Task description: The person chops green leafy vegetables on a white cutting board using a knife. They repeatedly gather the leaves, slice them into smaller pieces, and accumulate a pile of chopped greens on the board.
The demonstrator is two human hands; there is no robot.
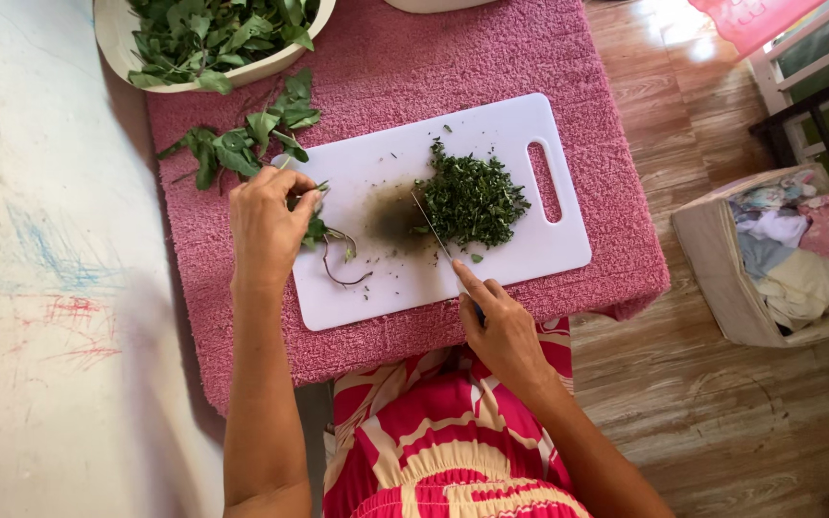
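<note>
Green leafy herbs are what the work turns on, and from the head camera they sit in three lots. A mound of finely chopped green leaves (472, 200) lies heaped right of centre on the white plastic cutting board with a handle slot (520, 144), a dark green stain just left of it. The right hand (503, 331) is closed round the handle of a thin-bladed knife (431, 226), forefinger along the spine, tip angled against the mound's left edge. At the board's left edge, the left hand (266, 230) pinches a small sprig of leaves and stems (323, 235). Whole leafy stalks (242, 142) wait on the pink terry towel (414, 43), and the cream bowl (107, 38) far left brims with uncut leaves (213, 34). By my reckoning, a fair portion is chopped, more remains.
</note>
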